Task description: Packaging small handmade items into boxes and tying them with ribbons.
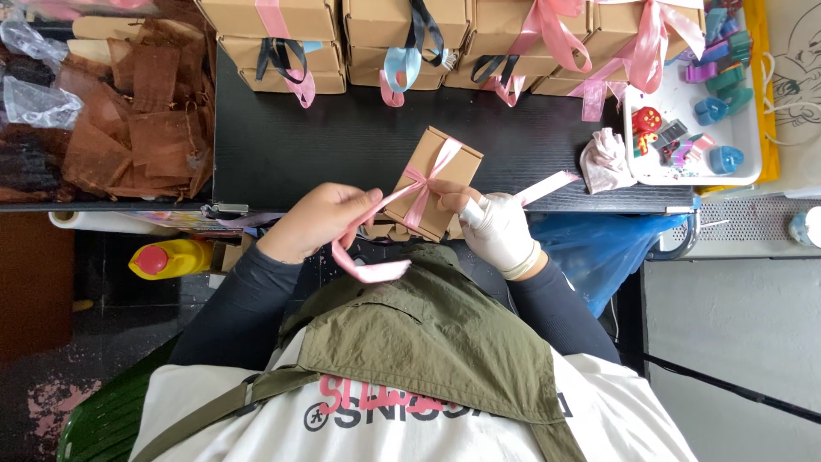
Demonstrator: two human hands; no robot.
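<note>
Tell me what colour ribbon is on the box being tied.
Pink ribbon on the brown cardboard box, seen clearly in the head view.

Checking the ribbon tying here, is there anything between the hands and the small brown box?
Nothing visible. The left hand pulls the pink ribbon, and the gloved right hand presses directly on the small brown box.
</note>
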